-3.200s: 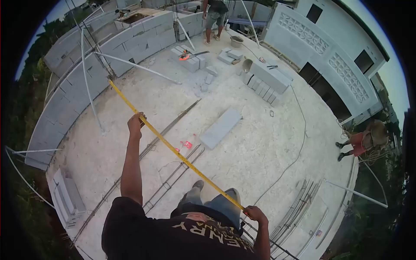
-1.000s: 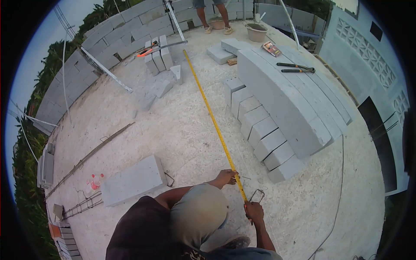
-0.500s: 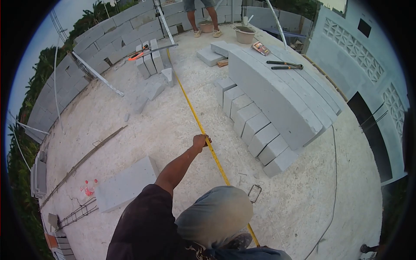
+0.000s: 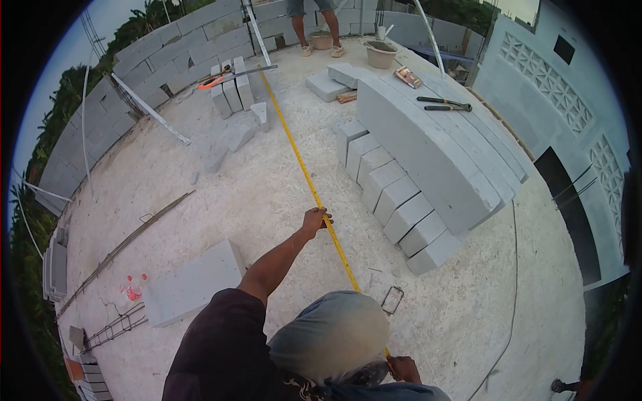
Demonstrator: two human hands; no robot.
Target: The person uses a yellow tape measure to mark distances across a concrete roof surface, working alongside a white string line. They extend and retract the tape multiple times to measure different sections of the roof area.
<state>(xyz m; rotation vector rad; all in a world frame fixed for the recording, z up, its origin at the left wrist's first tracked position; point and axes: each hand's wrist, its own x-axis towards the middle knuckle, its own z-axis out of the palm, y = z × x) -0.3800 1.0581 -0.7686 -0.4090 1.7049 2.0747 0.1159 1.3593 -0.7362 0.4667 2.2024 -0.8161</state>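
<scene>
A yellow tape measure (image 4: pixel 289 132) runs from the small stack of blocks at the back, across the floor, and down toward my knee. My left hand (image 4: pixel 316 221) is closed around its blade, out in front of me with the arm stretched. Below, the blade passes behind my bent knee (image 4: pixel 334 334) and shows again beside my shoe. There my right hand (image 4: pixel 403 369) has its fingers curled at the tape; part of that grip is hidden by my leg.
Long grey blocks (image 4: pixel 414 144) lie across a row of shorter ones at right, with pincers (image 4: pixel 444 104) on top. A single block (image 4: pixel 194 284) lies at left, near thin steel rods (image 4: pixel 124 250). A bent wire loop (image 4: pixel 392 300) is near my knee. Another person's legs (image 4: pixel 314 28) stand behind, beside buckets.
My right hand has come into view beside my knee, at the tape. My left hand still holds the blade in nearly the same place. The view has shifted slightly.
</scene>
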